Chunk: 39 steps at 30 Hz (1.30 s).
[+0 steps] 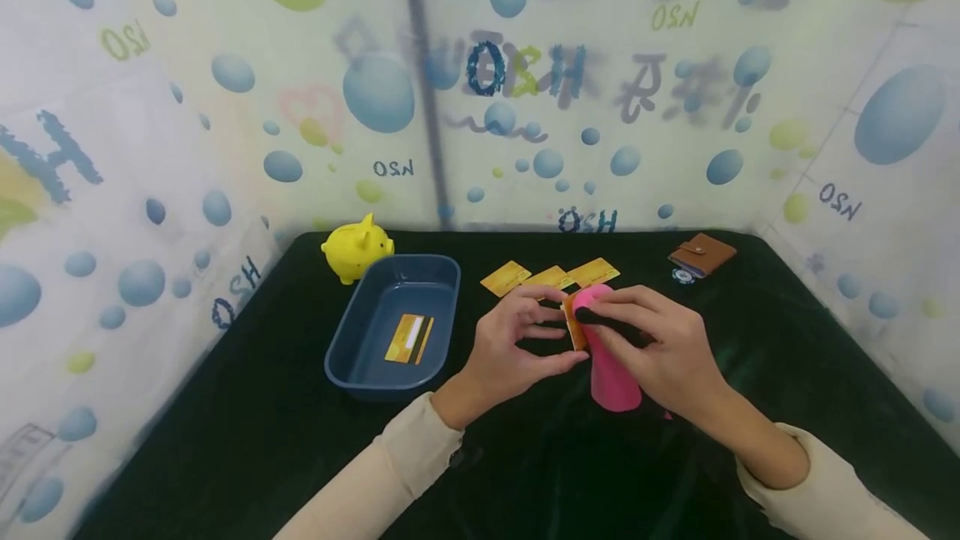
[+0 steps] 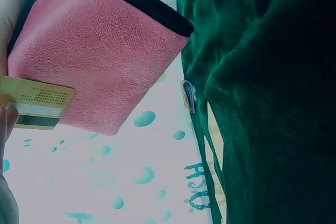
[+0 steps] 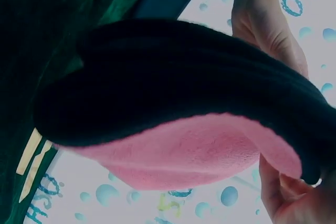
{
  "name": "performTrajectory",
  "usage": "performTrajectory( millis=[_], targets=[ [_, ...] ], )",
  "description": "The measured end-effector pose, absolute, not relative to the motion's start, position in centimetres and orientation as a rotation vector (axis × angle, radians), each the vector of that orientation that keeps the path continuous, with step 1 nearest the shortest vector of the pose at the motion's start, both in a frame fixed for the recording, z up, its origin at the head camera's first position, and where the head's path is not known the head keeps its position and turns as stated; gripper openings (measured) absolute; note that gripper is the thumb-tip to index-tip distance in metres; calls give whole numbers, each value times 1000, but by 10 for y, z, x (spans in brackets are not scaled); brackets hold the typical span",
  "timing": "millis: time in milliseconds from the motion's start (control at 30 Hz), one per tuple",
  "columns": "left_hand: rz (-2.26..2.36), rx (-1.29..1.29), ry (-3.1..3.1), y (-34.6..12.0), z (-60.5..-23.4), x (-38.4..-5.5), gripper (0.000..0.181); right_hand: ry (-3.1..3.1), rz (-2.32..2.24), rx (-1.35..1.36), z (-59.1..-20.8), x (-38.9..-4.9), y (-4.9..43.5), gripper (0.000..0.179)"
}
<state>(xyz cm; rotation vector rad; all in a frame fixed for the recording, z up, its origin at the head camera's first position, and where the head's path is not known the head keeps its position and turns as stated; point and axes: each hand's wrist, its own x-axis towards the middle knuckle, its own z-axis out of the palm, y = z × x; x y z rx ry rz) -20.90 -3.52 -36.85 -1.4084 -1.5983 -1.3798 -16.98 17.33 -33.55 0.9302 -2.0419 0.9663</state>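
Observation:
In the head view my left hand (image 1: 510, 347) pinches a gold bank card (image 1: 573, 325) between fingers and thumb, held upright above the table. The left wrist view shows the back of that card (image 2: 43, 103), with its white and dark stripes, against a pink cloth (image 2: 100, 56) with black edging. My right hand (image 1: 678, 352) grips the folded cloth (image 1: 617, 377), which hangs down beside the card. The black edging (image 3: 173, 87) fills much of the right wrist view, with the pink side below it.
A blue tray (image 1: 341, 340) at the left has another gold card (image 1: 408, 338) lying in it. Behind it stands a yellow piggy bank (image 1: 356, 251). Three gold cards (image 1: 506, 278) lie at the back middle. A brown wallet (image 1: 705, 254) and a poker chip (image 1: 683, 277) are at the back right.

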Motion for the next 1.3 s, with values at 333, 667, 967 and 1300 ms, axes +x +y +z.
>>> performTrajectory(
  millis=[333, 667, 967, 1300],
  targets=[
    [-1340, -1428, -1658, -40, -371, -207, 64, -2110, 922, 857, -337, -172, 177, 39],
    [-1234, -1423, -1602, -46, -367, -210, 63, -2141, 849, 799, -339, -187, 187, 36],
    [-1228, -1314, -1673, -45, -368, -212, 53, -2144, 773, 732, -341, -193, 202, 39],
    [-1436, -1155, -1757, -48, -374, -215, 45, -2137, 870, 699, -339, -189, 209, 38]
  ],
)
